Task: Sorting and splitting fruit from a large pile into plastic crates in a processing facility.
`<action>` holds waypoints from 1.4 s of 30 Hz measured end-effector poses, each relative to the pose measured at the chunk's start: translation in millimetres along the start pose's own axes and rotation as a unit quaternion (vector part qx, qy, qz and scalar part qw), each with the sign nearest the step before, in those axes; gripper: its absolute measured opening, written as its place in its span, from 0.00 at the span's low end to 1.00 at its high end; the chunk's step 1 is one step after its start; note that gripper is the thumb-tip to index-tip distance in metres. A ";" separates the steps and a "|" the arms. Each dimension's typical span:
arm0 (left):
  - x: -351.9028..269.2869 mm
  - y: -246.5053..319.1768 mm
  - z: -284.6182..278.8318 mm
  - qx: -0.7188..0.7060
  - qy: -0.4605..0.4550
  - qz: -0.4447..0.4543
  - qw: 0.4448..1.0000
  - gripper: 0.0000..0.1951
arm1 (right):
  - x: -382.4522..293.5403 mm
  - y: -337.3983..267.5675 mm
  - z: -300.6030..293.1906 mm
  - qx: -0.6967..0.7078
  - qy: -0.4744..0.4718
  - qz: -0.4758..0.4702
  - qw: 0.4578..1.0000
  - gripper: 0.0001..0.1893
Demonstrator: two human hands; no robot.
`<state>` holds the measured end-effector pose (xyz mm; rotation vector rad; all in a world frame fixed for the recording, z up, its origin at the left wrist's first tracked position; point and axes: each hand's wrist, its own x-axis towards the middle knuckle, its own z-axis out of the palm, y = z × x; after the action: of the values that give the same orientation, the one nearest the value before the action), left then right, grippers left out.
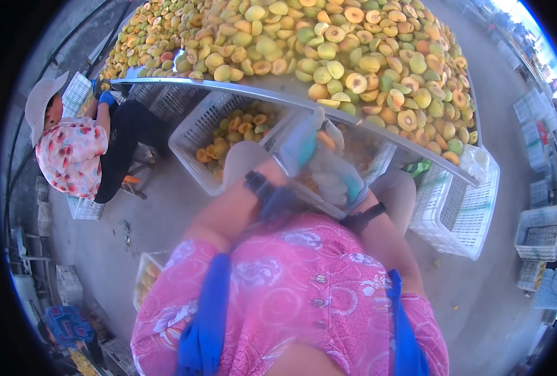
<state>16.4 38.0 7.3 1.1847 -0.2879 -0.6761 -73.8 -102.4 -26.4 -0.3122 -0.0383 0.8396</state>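
Both of my hands wear pale gloves with teal backs, held over a crate between my knees. My left hand [302,143] is just below the metal table edge, its fingers around an orange piece of fruit [325,140], apparently a peach or apricot half. Close by and nearer my body, my right hand [337,183] is blurred, its fingers pointing left; whether anything is in it is hidden. Under the hands, the crate [380,157] contains brownish-orange pieces too blurred to name. Halved fruit [356,82] with pits showing is heaped on the table beyond.
A metal rim [259,94] edges the table. On the left stands a white crate [189,155] of fruit halves; on the right, white crates [466,221] with a clear plastic bag [473,162] above. A co-worker [71,145] sits at left. More crates [539,232] line the right side.
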 end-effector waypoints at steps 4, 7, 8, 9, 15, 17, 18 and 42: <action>5.0 -4.4 -11.6 -0.204 0.038 0.029 0.978 0.25 | -5.6 -1.4 5.8 0.056 -0.046 0.001 0.997 0.15; 10.5 21.9 -76.5 -0.175 0.103 0.048 0.978 0.21 | -19.3 -3.5 -7.5 0.075 -0.043 -0.022 0.996 0.16; 9.4 26.6 -106.7 0.044 0.172 0.068 0.982 0.20 | -19.7 -5.0 -12.0 0.068 -0.025 -0.039 0.997 0.17; 5.3 42.3 -97.8 0.110 0.225 0.074 0.965 0.17 | -19.0 -6.0 -14.3 0.070 -0.029 -0.041 0.996 0.17; 71.0 48.2 -71.0 0.544 0.220 0.159 0.794 0.23 | -0.6 -11.8 -58.3 0.082 0.017 -0.101 0.991 0.17; 92.7 61.5 -27.9 0.591 0.175 0.018 0.788 0.33 | 0.0 -12.3 -70.3 0.108 -0.049 -0.051 0.992 0.15; 106.0 53.2 -32.7 0.589 0.181 0.020 0.787 0.33 | 0.5 -12.6 -53.6 0.096 -0.046 -0.053 0.993 0.14; 30.9 23.2 -8.5 0.400 0.089 0.247 0.878 0.13 | 21.2 -14.8 -53.2 -0.558 0.316 -0.299 0.707 0.15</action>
<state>52.6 30.0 21.2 1.8521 -0.7297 0.0414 -40.5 -109.7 -74.8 -1.6449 -0.0001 -0.0907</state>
